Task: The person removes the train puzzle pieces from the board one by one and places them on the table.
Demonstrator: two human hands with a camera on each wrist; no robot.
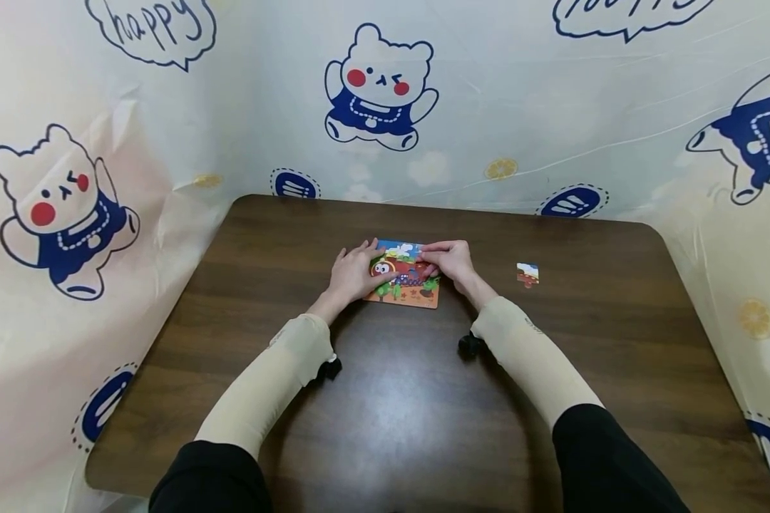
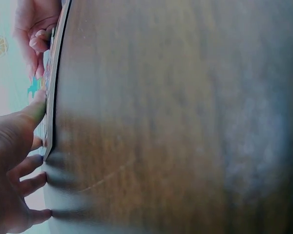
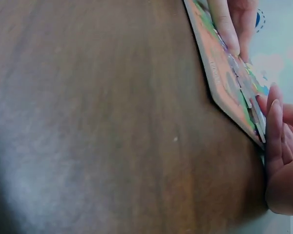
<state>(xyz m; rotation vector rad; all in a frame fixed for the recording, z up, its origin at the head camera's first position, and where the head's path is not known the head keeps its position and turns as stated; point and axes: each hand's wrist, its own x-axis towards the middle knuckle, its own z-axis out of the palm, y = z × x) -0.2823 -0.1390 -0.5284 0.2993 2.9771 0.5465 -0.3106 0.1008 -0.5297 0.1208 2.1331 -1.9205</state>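
A colourful jigsaw puzzle (image 1: 411, 295) with a red cartoon figure, blue sky and orange border lies flat toward the back of the table. My left hand (image 1: 354, 273) rests over its left side with fingers spread and the thumb pressing on the picture. At the upper right of the puzzle, my right hand (image 1: 450, 259) pinches a puzzle piece between thumb and fingers. That teal piece (image 2: 34, 87) shows tilted under the fingertips in the left wrist view. Whether it touches the board I cannot tell, since the fingers cover much of that corner.
One loose puzzle piece (image 1: 527, 275), blue, white and red, lies on the brown table (image 1: 398, 427) to the right of the puzzle. A curtain (image 1: 520, 92) printed with cartoon bears hangs behind and beside the table. Small black devices (image 1: 470, 346) sit at both wrists.
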